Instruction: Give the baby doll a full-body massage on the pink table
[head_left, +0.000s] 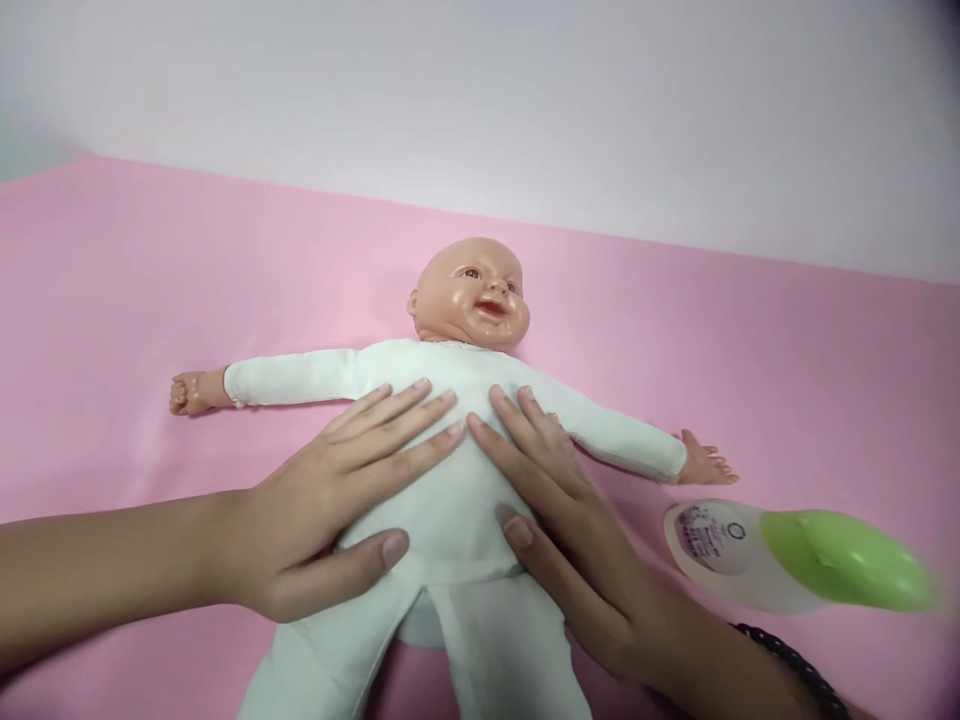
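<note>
A baby doll lies on its back, its white cloth body between my hands and its arms stretched out to both sides. Its bald plastic head is turned towards the right. My left hand rests flat on the left side of the doll's chest and belly, fingers spread. On the opposite side, my right hand lies against the doll's torso with fingers stretched out and thumb apart. Neither hand grips anything. The lower ends of the doll's legs fall outside the view.
A clear bottle with a bright green cap is to the right, near my right forearm. Pink covering lies under the doll, with a pale wall behind it. A dark braided band circles my right wrist.
</note>
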